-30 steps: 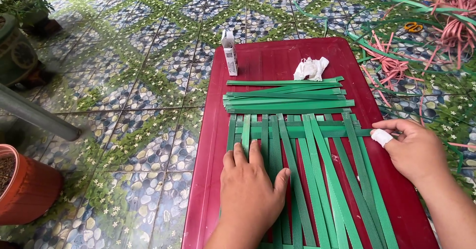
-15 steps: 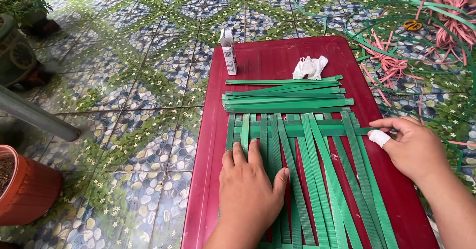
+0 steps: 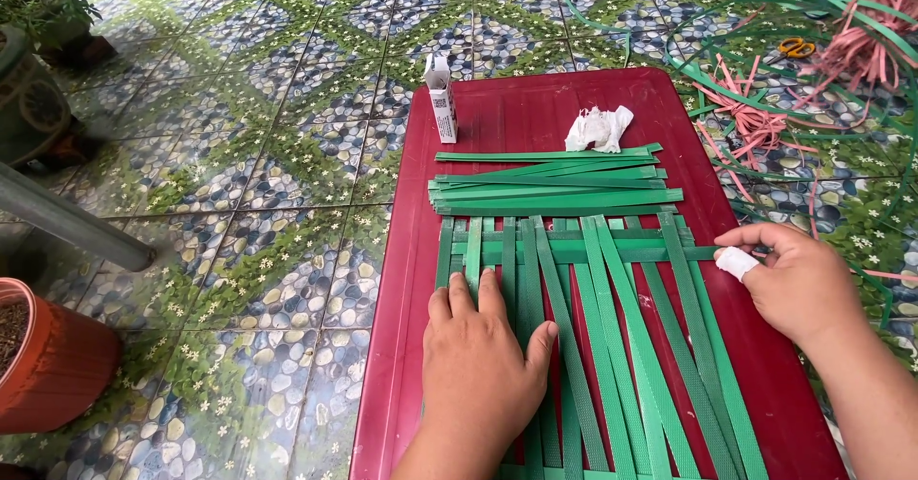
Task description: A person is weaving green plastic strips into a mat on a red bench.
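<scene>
Several long green plastic strips (image 3: 612,346) lie lengthwise on a dark red table (image 3: 535,117), crossed near the top by a horizontal green strip (image 3: 574,249) woven through them. My left hand (image 3: 483,365) lies flat on the left strips, pressing them down. At the right end of the crossing strip, my right hand (image 3: 798,284) pinches that end; a white bandage (image 3: 736,262) wraps its thumb. Above them rests a loose pile of green strips (image 3: 555,185).
A small white box (image 3: 442,98) stands upright at the table's far left, a crumpled white tissue (image 3: 598,128) beside it. Pink and green strip offcuts (image 3: 813,69) and scissors (image 3: 797,47) litter the tiled floor at right. A terracotta pot (image 3: 48,365) and grey pipe (image 3: 67,227) are left.
My right hand has shifted slightly leftward along the crossing strip's end. My left hand has stayed pressed on the strips.
</scene>
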